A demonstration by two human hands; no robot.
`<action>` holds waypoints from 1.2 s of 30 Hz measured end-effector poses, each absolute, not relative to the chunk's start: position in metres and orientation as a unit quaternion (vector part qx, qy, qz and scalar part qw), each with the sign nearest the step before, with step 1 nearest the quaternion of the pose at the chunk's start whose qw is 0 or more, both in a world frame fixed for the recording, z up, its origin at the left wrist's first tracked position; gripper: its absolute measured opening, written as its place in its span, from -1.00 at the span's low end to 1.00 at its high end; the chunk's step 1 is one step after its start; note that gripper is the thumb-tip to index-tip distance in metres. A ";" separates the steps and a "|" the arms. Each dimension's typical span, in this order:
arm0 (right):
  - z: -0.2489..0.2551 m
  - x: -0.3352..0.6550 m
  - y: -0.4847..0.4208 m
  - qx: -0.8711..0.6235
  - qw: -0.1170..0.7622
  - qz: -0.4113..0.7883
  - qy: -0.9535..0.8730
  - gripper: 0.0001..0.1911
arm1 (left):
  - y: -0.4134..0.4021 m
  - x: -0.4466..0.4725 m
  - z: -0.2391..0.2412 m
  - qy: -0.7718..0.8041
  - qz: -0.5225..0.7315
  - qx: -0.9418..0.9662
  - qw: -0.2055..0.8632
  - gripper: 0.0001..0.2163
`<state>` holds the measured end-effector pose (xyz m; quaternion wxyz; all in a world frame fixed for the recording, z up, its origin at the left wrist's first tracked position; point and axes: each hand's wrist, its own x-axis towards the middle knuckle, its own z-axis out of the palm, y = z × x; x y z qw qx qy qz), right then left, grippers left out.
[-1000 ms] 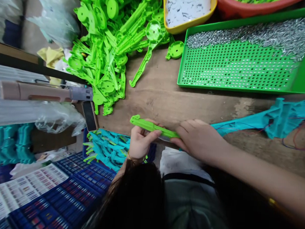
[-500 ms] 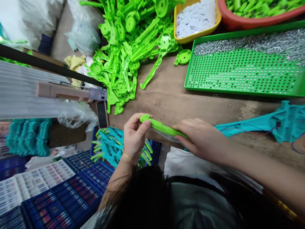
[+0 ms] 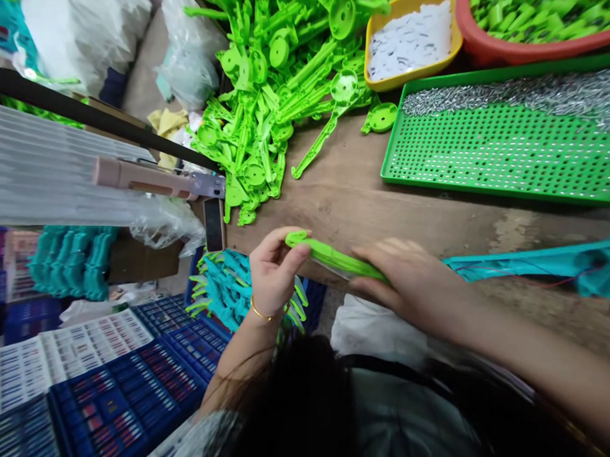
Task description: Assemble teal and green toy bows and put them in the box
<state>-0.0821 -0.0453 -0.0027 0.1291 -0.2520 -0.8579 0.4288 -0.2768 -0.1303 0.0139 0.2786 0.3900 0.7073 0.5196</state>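
Observation:
Between my two hands is a long, narrow green plastic part (image 3: 334, 257), held above the near edge of the wooden table (image 3: 330, 209). My left hand (image 3: 275, 271) pinches its hooked left end between thumb and fingers. Around its wider right end, my right hand (image 3: 408, 275) is closed, hiding that end; the hand is somewhat blurred. A pale edge shows along the part's underside. Beyond my hands, a large pile of similar green plastic parts (image 3: 269, 114) covers the back left of the table, with one part (image 3: 321, 139) lying apart from the heap.
A green perforated tray (image 3: 486, 185) of small metal pins stands at right, behind it a yellow tub (image 3: 459, 37) and a red basin (image 3: 531, 44). A turquoise plastic piece (image 3: 524, 259) with thin wires lies right. Turquoise-and-green assemblies (image 3: 223, 285) fill a crate below left; a phone (image 3: 214, 225) lies nearby.
The view has shifted, so the table and trays appear farther right. Both hands keep their hold on the green part, with little visible movement. The turquoise piece at right now sits at another angle.

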 end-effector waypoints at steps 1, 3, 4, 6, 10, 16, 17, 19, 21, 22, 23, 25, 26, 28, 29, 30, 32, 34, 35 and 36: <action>-0.004 -0.075 -0.046 -0.256 0.117 0.405 -0.870 -0.73 | -0.131 -0.276 0.010 0.696 0.531 0.386 0.291 -0.77; -0.006 -0.064 -0.048 -0.259 0.100 0.390 -0.878 -0.76 | -0.132 -0.270 0.001 0.660 0.527 0.395 0.363 -0.68; -0.006 -0.062 -0.049 -0.257 0.097 0.391 -0.879 -0.78 | -0.132 -0.265 -0.002 0.642 0.508 0.408 0.404 -0.65; -0.004 -0.062 -0.050 -0.254 0.101 0.387 -0.880 -0.82 | -0.132 -0.253 -0.008 0.621 0.466 0.446 0.446 -0.68; -0.002 -0.067 -0.050 -0.236 0.121 0.390 -0.882 -0.81 | -0.130 -0.236 -0.007 0.606 0.468 0.521 0.377 -0.80; 0.000 -0.060 -0.044 -0.227 0.105 0.468 -0.847 -0.80 | -0.125 -0.245 -0.006 0.562 0.454 0.584 0.369 -0.76; 0.002 -0.058 -0.042 -0.224 0.097 0.485 -0.840 -0.81 | -0.124 -0.248 -0.006 0.554 0.442 0.594 0.381 -0.76; 0.004 -0.055 -0.039 -0.228 0.087 0.505 -0.828 -0.83 | -0.122 -0.252 -0.005 0.543 0.419 0.607 0.401 -0.75; 0.004 -0.053 -0.038 -0.243 0.088 0.506 -0.822 -0.82 | -0.120 -0.253 -0.003 0.541 0.406 0.612 0.410 -0.75; 0.003 -0.052 -0.039 -0.251 0.092 0.505 -0.821 -0.81 | -0.119 -0.253 -0.002 0.539 0.404 0.615 0.410 -0.75; 0.002 -0.052 -0.040 -0.254 0.097 0.503 -0.821 -0.80 | -0.118 -0.253 -0.001 0.537 0.403 0.618 0.409 -0.76; -0.001 -0.053 -0.042 -0.253 0.114 0.499 -0.821 -0.78 | -0.116 -0.252 0.001 0.529 0.402 0.630 0.402 -0.77; -0.002 -0.054 -0.043 -0.252 0.123 0.498 -0.821 -0.76 | -0.115 -0.251 0.002 0.523 0.400 0.639 0.398 -0.77; -0.003 -0.055 -0.045 -0.251 0.135 0.494 -0.822 -0.73 | -0.113 -0.251 0.002 0.510 0.399 0.656 0.388 -0.77; -0.003 -0.056 -0.046 -0.252 0.138 0.492 -0.822 -0.72 | -0.112 -0.250 0.002 0.506 0.401 0.660 0.384 -0.77; -0.004 -0.057 -0.046 -0.254 0.141 0.491 -0.821 -0.72 | -0.112 -0.250 0.002 0.503 0.405 0.661 0.382 -0.78; -0.005 -0.057 -0.046 -0.254 0.149 0.490 -0.820 -0.73 | -0.111 -0.249 0.001 0.508 0.411 0.654 0.382 -0.79; -0.007 -0.056 -0.044 -0.249 0.157 0.489 -0.821 -0.74 | -0.112 -0.249 0.000 0.520 0.406 0.641 0.393 -0.80; -0.008 -0.056 -0.043 -0.246 0.160 0.487 -0.823 -0.75 | -0.113 -0.250 0.000 0.525 0.402 0.631 0.405 -0.79; -0.009 -0.055 -0.042 -0.244 0.160 0.483 -0.825 -0.76 | -0.115 -0.252 -0.001 0.529 0.403 0.617 0.422 -0.77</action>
